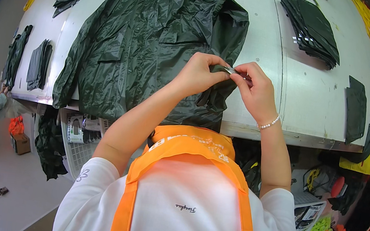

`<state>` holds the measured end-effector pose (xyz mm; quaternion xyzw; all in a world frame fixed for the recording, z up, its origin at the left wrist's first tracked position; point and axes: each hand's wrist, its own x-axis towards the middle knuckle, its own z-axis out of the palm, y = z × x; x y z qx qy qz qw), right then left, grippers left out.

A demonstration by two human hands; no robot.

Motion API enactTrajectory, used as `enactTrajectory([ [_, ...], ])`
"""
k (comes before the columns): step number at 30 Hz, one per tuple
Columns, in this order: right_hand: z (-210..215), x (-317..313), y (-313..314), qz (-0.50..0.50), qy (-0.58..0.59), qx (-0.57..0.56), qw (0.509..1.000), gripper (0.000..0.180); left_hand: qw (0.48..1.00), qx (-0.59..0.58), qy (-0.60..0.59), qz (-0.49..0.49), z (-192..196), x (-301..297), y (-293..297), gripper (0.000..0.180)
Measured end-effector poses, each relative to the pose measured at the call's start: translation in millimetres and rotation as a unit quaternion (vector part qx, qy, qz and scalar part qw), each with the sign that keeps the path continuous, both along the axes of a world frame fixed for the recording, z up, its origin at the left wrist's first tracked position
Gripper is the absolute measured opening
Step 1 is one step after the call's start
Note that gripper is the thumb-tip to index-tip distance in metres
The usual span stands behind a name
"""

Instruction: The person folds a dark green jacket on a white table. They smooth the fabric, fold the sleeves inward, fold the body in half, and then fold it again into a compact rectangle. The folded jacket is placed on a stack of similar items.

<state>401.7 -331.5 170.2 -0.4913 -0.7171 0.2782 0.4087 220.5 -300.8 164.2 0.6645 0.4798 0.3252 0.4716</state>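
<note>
A dark green rain jacket (144, 37) lies spread on the white table, its sleeves at both sides and pockets facing up. Above its right sleeve, my left hand (202, 74) is closed in a pinch. My right hand (256, 90), with a beaded bracelet at the wrist, pinches close beside it, the fingertips almost meeting. Between the fingers shows a small silvery thing (231, 70), with a darker part by the right fingers; the fingers hide most of it, so its kind is unclear. Below the hands, the sleeve's lower end hangs in loose folds.
On the table (256, 102), a stack of dark folded garments (313, 32) sits far right, and a dark folded piece (355, 110) lies nearer the right edge. More folded garments (39, 65) are at left. Beneath the front edge stands a white basket (77, 147). Other people work at both sides.
</note>
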Motion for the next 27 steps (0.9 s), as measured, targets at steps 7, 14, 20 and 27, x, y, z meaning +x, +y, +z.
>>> enactTrajectory([
  [7,-4.4,2.6,1.1,0.002,0.018,-0.030,0.999,0.015,1.000,-0.006,0.025,-0.013,2.6,0.0,0.3,0.025],
  [14,-33.2,22.3,8.4,-0.007,0.207,-0.165,0.964,0.018,0.991,-0.121,-0.052,-0.011,8.9,-6.4,3.1,0.019],
  [20,-30.4,16.8,4.7,0.003,0.212,-0.120,0.970,0.017,0.988,-0.137,-0.067,-0.011,8.2,-4.6,3.9,0.020],
  [27,-3.7,-7.2,10.1,-0.013,0.074,-0.051,0.996,0.013,0.998,-0.027,0.051,-0.005,3.6,0.4,3.1,0.024],
])
